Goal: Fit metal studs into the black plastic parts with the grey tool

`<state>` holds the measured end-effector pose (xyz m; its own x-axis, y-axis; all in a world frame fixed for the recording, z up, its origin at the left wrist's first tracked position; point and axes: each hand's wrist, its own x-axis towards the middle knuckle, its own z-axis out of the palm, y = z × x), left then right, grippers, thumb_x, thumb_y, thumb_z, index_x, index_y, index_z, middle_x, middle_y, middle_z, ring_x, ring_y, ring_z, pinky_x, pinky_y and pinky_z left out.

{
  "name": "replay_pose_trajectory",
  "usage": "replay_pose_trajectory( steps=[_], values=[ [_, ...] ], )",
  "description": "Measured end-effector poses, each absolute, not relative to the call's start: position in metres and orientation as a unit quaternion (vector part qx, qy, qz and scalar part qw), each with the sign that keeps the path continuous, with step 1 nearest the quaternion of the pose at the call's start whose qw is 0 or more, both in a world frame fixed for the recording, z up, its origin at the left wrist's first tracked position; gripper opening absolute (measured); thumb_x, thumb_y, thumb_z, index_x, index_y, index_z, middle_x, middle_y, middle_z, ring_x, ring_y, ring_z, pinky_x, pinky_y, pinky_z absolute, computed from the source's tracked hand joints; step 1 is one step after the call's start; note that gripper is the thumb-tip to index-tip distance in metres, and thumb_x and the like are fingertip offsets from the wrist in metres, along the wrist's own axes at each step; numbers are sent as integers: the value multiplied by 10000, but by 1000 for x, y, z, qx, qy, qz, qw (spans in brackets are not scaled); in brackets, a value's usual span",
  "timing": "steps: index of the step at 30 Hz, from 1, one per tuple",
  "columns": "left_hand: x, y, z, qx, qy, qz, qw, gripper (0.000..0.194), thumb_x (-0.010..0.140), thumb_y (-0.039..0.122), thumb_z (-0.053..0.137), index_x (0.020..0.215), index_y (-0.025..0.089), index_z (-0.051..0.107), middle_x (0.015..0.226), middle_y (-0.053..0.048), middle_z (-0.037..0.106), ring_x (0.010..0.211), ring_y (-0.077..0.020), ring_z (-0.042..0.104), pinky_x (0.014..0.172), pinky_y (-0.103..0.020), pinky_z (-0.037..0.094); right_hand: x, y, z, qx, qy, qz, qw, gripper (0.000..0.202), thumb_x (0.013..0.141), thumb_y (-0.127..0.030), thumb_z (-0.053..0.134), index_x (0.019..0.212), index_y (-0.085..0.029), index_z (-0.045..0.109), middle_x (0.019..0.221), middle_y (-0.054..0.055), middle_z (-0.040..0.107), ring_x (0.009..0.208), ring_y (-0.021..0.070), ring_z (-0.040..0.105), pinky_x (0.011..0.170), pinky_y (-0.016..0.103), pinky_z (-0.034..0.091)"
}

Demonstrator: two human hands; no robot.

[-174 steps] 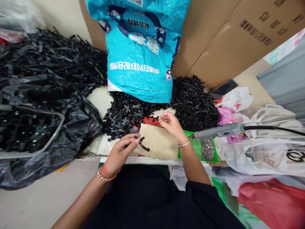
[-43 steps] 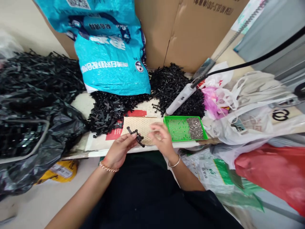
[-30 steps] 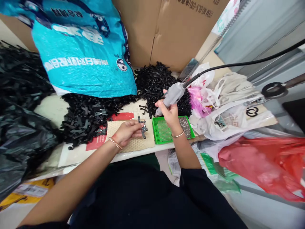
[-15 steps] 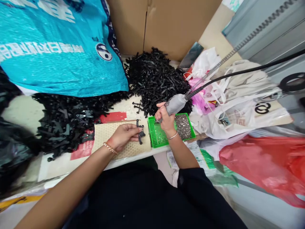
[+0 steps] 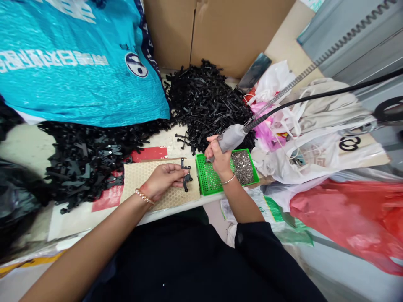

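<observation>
Between the thumb and fingers of my left hand (image 5: 166, 178) is a small black plastic part (image 5: 187, 178) with several jointed arms. It is held at the right end of a tan textured mat (image 5: 141, 172). My right hand (image 5: 219, 156) is wrapped round a grey electric screwdriver (image 5: 233, 137), which slants down to the left. The tool's tip is mostly hidden by the hand. Under that hand stands a green perforated tray (image 5: 204, 184), with many small metal screws (image 5: 244, 167) heaped in its right side.
A big pile of black parts (image 5: 208, 105) lies behind the tray, and another black pile (image 5: 82, 163) at left beneath a blue sack (image 5: 78, 84). A black cable (image 5: 330, 95) and a coiled cord (image 5: 315, 63) run to the upper right. Plastic bags (image 5: 315, 155) crowd the right.
The view has shifted very slightly. Both hands stay in place, still holding the black part and the screwdriver.
</observation>
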<state>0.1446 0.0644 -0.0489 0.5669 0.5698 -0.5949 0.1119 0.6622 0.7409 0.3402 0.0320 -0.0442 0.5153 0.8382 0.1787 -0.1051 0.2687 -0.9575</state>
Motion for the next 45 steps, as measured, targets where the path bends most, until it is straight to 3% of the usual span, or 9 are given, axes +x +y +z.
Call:
replay_pose_trajectory(
  steps=[12,21,29,45],
  values=[
    [146,64,-51,387,445,140,796,262,664,272,901,718,114,699,682,-15,700,584,-98,656,593,-216,586,340,30,-47,-539,-365,325,686,407,759,-588,725,871,-221,590,508,-106,434,424,69,417,449,237,375],
    [149,63,-54,384,437,152,799,224,701,219,873,692,126,669,645,-18,690,551,-98,634,586,-239,596,314,30,11,-455,-306,299,781,427,791,-676,623,906,-271,552,446,-138,311,361,67,325,441,238,342],
    [149,62,-52,380,429,162,803,288,645,245,913,688,111,662,655,-30,695,543,-100,628,565,-240,593,281,35,10,-468,-294,349,757,514,690,-732,680,851,-268,527,433,-135,319,366,71,311,441,257,336],
    [150,61,-51,392,433,168,794,261,668,228,892,679,112,658,647,-23,680,542,-101,618,568,-245,586,281,34,1,-483,-342,318,741,448,821,-718,552,880,-280,478,457,-132,282,379,80,309,457,253,338]
  ],
)
